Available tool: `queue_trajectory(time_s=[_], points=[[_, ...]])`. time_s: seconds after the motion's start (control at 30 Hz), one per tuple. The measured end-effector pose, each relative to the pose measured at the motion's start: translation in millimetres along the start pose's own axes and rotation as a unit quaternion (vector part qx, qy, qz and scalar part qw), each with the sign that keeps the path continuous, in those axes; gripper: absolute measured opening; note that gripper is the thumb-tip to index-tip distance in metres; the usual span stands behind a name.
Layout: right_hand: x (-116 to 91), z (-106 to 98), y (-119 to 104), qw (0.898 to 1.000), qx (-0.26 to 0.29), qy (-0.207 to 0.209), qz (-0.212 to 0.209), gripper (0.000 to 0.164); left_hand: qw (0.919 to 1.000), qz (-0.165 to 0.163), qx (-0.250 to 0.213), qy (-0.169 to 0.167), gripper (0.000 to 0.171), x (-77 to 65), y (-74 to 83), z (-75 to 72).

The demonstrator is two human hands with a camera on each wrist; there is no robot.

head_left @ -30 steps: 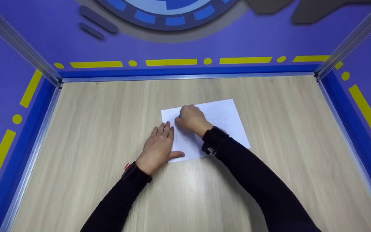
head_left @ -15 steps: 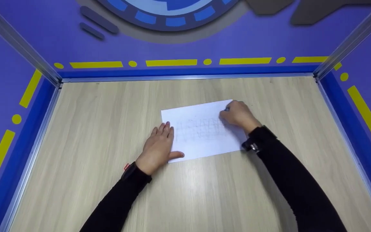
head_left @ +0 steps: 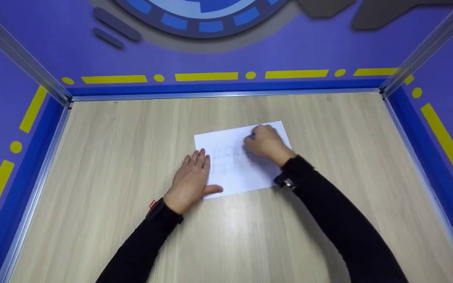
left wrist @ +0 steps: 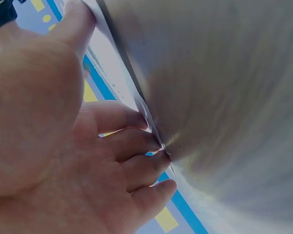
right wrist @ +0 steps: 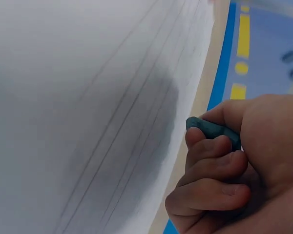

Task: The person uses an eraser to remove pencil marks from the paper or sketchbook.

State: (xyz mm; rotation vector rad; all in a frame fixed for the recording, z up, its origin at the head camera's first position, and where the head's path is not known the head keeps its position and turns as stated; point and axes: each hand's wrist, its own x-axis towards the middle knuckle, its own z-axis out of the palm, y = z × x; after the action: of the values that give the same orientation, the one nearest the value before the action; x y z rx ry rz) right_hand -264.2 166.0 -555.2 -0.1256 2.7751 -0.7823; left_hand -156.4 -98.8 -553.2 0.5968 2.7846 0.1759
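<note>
A white sheet of paper (head_left: 230, 182) lies slightly turned on the wooden table, with faint grey pencil lines (right wrist: 107, 131) criss-crossing its middle. My left hand (head_left: 190, 179) lies flat on the sheet's left edge, fingers straight and thumb spread over the near left corner. Over the upper right half of the sheet, my right hand (head_left: 267, 143) pinches a small dark green eraser (right wrist: 214, 129) between thumb and curled fingers. Most of the eraser is hidden in the hand; its rounded end shows in the right wrist view. Whether it touches the paper is unclear.
The wooden tabletop (head_left: 132, 137) surrounds the sheet. Metal rails (head_left: 226, 94) edge the table, and purple panels (head_left: 203, 61) with yellow marks stand at the back and both sides.
My right hand has swept from the sheet's left part to its upper right corner, then partway back left, still holding the eraser. The left hand stays put on the paper.
</note>
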Motion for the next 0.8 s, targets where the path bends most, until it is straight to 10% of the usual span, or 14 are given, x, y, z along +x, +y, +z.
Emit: queue_trajectory(time_s=[0.4, 0.8], points=[[20, 65, -88, 0.997, -0.037, -0.051, -0.043, 0.032, 0.9997, 0.004, -0.007, 0.022, 0.116, -1.2, -1.1, 3.1], [-1, 9, -22, 1.0, -0.013, -0.014, -0.001, 0.029, 1.0, -0.001, -0.007, 0.001, 0.115, -0.3, -1.0, 0.1]])
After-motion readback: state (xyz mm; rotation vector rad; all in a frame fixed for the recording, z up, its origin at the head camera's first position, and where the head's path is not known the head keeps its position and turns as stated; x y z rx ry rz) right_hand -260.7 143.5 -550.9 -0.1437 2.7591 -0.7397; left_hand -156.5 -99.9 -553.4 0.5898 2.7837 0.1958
